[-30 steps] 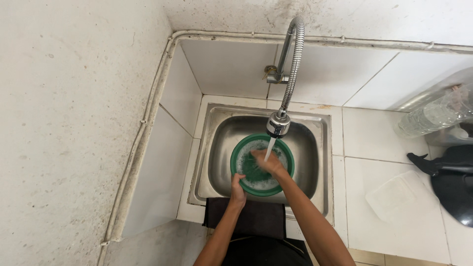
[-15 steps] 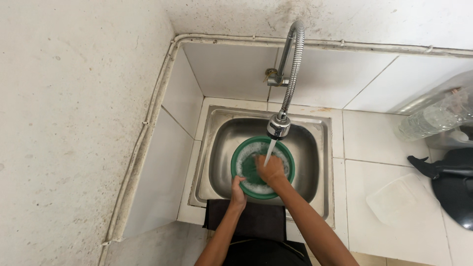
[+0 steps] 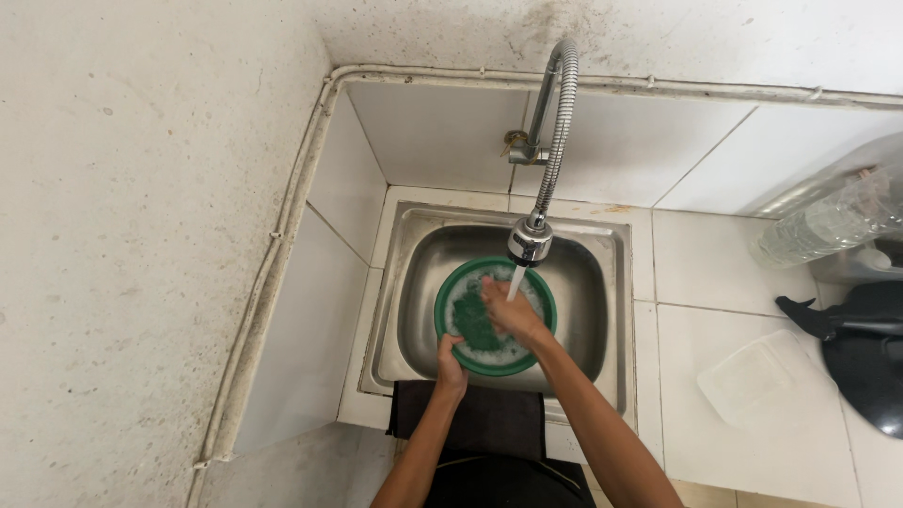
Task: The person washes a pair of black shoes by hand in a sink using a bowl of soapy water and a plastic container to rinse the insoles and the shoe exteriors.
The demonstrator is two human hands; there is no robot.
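Water runs in a thin stream from the faucet head (image 3: 529, 243) of a flexible metal hose tap (image 3: 557, 132) and falls onto the right hand (image 3: 510, 313), which lies inside a round green bowl (image 3: 496, 318). The bowl sits low in the steel sink (image 3: 585, 282), slightly left of the basin's middle and near its front wall, tipped a little toward the person. White foam or cloudy water covers part of the bowl's inner face around the right hand.

The left hand (image 3: 451, 364) holds the bowl's near rim at the lower left, its fingers curled over the edge and pinching it. The right hand's fingers are pressed together and bent down against the inside of the bowl; whether they hold a sponge or cloth cannot be told.

A dark cloth (image 3: 470, 414) hangs over the front edge of the sink, just below the left hand. The sink is set into a white tiled surface (image 3: 696, 273) in a corner between rough plaster walls, with a thin pipe (image 3: 282, 235) running along the wall's edge. On the surface to the right lie a clear plastic lid (image 3: 748, 376), a clear plastic bottle (image 3: 828, 221) on its side, and a black object (image 3: 865, 353) at the frame edge, all well apart from the bowl.
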